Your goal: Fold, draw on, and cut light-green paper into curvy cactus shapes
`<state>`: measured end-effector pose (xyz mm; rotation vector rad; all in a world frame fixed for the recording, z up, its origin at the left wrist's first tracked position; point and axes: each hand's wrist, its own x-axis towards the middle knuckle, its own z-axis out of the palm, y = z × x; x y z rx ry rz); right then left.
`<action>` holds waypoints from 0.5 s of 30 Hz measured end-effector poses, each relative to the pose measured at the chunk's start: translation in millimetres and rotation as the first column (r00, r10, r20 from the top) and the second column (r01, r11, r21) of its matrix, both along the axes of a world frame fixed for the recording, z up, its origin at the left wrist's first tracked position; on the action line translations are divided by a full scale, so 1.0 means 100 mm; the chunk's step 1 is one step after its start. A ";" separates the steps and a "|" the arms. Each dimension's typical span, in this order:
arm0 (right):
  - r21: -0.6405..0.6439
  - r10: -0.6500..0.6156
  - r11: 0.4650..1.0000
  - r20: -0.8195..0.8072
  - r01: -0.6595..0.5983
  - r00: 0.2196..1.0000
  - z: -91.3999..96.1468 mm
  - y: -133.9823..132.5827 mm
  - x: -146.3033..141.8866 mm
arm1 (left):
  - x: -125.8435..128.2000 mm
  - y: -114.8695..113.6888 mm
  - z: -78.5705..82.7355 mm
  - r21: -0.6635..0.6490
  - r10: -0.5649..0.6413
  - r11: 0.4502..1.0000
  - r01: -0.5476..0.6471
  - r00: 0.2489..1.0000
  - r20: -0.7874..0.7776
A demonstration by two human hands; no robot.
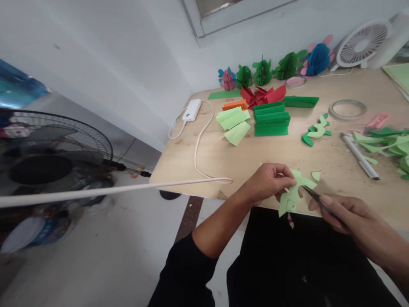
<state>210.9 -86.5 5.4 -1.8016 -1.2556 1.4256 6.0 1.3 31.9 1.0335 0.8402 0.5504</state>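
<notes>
My left hand (270, 181) pinches a light green paper cut-out (295, 192) just over the near edge of the wooden table (204, 166). My right hand (343, 211) is closed round a pair of scissors (311, 195), whose dark blades meet the right side of the cut-out. A small green offcut (316, 175) lies on the table beside it.
Folded light green (234, 123), dark green (271, 119), red (263, 96) and orange (234, 104) papers lie mid-table. Paper honeycomb balls (262, 72) line the wall. A power bank (191, 110) with a white cable, tape rings (347, 109), a pen (359, 155), scraps (386, 143), a desk fan (362, 44) and a floor fan (47, 157) are around.
</notes>
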 end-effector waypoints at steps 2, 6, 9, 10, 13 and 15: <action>-0.067 0.019 0.997 -0.063 -0.024 0.998 0.00 0.00 0.01 | 0.00 0.01 0.02 0.008 -0.019 1.000 0.019 1.000 -0.001; -0.074 0.035 0.996 -0.067 -0.040 0.997 0.00 0.02 0.02 | -0.01 0.03 0.05 0.021 -0.045 0.999 0.045 0.999 -0.020; -0.084 0.052 0.995 -0.079 -0.058 0.995 0.02 0.02 0.01 | -0.01 0.05 0.07 0.022 -0.070 0.997 0.071 0.997 -0.038; -0.090 0.046 0.995 -0.087 -0.053 0.995 0.02 0.01 0.01 | -0.01 0.05 0.07 0.026 -0.077 0.997 0.078 0.996 -0.040; -0.107 0.017 0.994 -0.110 -0.029 0.994 0.01 0.00 0.01 | -0.01 0.06 0.08 0.044 -0.093 0.994 0.096 0.994 -0.049; -0.115 0.011 0.993 -0.122 -0.026 0.992 -0.01 -0.01 0.01 | -0.01 0.07 0.08 0.047 -0.097 0.994 0.100 0.993 -0.060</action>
